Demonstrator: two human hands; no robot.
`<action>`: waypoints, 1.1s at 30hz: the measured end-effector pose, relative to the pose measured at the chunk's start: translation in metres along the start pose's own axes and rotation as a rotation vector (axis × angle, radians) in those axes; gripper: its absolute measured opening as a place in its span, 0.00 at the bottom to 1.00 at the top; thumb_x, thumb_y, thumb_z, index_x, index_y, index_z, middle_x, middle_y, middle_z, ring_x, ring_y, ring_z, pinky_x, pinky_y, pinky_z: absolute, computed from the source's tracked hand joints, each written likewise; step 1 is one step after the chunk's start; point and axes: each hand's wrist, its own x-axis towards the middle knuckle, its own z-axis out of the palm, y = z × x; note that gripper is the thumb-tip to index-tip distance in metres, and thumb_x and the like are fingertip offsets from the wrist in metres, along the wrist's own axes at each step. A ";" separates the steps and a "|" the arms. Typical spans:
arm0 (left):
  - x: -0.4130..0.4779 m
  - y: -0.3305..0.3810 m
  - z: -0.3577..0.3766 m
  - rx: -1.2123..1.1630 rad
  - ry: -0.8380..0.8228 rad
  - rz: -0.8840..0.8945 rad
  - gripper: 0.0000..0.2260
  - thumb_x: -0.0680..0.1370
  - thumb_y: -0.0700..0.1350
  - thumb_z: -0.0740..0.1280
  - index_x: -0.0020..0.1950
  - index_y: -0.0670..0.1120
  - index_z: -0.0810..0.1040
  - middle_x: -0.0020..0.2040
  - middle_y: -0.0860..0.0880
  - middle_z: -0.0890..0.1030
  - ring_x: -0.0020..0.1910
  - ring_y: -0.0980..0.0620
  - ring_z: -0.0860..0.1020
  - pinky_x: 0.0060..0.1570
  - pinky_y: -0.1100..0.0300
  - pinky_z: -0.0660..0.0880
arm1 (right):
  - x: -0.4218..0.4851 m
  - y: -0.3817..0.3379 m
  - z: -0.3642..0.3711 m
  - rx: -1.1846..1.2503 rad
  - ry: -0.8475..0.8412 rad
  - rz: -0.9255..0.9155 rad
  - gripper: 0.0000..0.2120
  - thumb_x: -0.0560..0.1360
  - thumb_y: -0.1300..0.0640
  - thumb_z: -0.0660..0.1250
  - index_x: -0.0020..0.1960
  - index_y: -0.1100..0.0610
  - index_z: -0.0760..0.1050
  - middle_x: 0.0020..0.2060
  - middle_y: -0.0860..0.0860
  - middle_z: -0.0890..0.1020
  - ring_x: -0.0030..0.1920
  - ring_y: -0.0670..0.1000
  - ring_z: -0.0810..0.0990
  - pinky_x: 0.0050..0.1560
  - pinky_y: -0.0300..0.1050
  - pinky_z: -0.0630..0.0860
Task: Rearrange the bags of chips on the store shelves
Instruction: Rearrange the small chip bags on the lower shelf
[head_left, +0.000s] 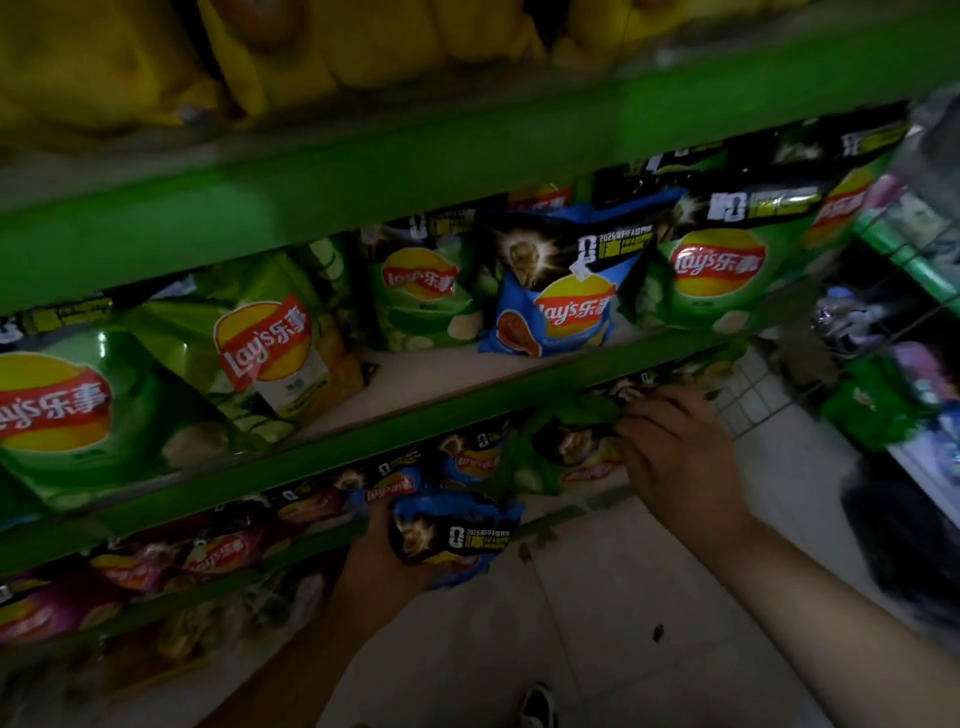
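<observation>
Your left hand (376, 564) grips the crumpled blue foil chip bag (454, 538) lower centre, print upright, long axis roughly up-frame; right hand (675, 457) pinches a green foil chip bag (563, 415) mid-right, orientation unclear.

Dim light lying over aisle. Pale tiled floor (649, 597) showing below, small dark speck (658, 633) lying on it. Green shelves (363, 171) running in tiers, slanting across view. White wire grid panel (753, 395) standing at shelf end. Second rack (909, 260) standing at right, blurred.
</observation>
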 end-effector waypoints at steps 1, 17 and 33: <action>-0.001 0.004 0.001 -0.011 -0.015 0.013 0.37 0.63 0.39 0.83 0.61 0.61 0.66 0.58 0.61 0.77 0.48 0.74 0.78 0.41 0.77 0.75 | 0.012 -0.011 -0.015 -0.002 0.045 -0.010 0.04 0.72 0.66 0.71 0.39 0.66 0.83 0.39 0.59 0.84 0.40 0.64 0.81 0.53 0.64 0.76; -0.028 0.054 -0.014 0.048 0.043 0.154 0.36 0.57 0.54 0.83 0.59 0.60 0.68 0.50 0.69 0.79 0.48 0.77 0.76 0.43 0.79 0.73 | 0.163 -0.114 0.021 -0.155 -0.075 -0.295 0.11 0.74 0.67 0.61 0.43 0.64 0.82 0.41 0.58 0.83 0.45 0.59 0.82 0.53 0.51 0.78; -0.017 0.100 0.016 -0.008 0.061 0.253 0.37 0.55 0.64 0.80 0.58 0.66 0.65 0.51 0.76 0.77 0.50 0.74 0.77 0.43 0.78 0.73 | 0.003 -0.085 0.002 0.673 -0.067 0.693 0.33 0.72 0.35 0.66 0.67 0.56 0.70 0.61 0.53 0.75 0.63 0.52 0.75 0.61 0.48 0.75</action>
